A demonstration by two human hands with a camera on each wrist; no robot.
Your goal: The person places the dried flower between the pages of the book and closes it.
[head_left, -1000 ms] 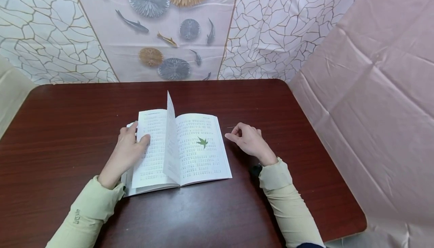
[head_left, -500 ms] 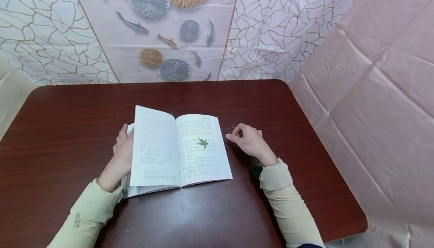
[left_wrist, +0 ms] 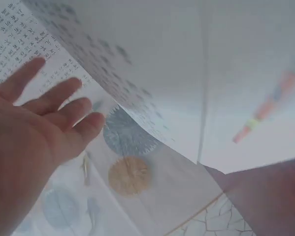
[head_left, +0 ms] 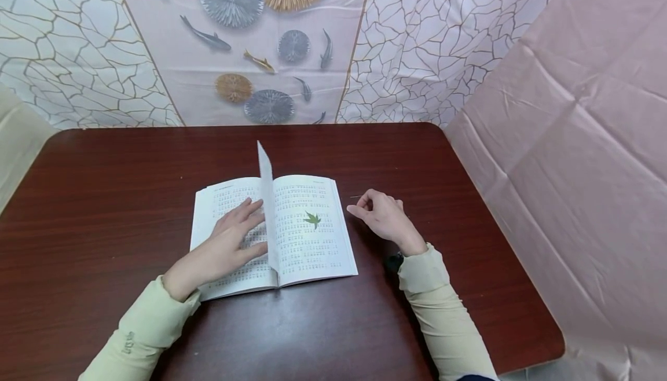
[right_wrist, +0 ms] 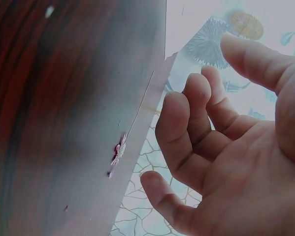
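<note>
An open book with printed pages lies on the table, and one loose page stands nearly upright at its fold. My left hand is over the left-hand page, fingers spread, fingertips right at the standing page. In the left wrist view its fingers are loosely extended beside that raised page. A green, pointed leaf lies on the right-hand page. To the right of the book, my right hand rests at the table with fingers loosely curled, holding nothing. Beside it lies a small pale-purple flower with a thin stem.
The dark red-brown table has rounded far corners. Behind it hangs a patterned cloth with fish and round motifs. A plain pinkish cloth borders the right side.
The raised page first fell leftward over my left hand, then came upright again. My left hand moved from the book's left edge rightward across the left-hand page. The right hand stayed still.
</note>
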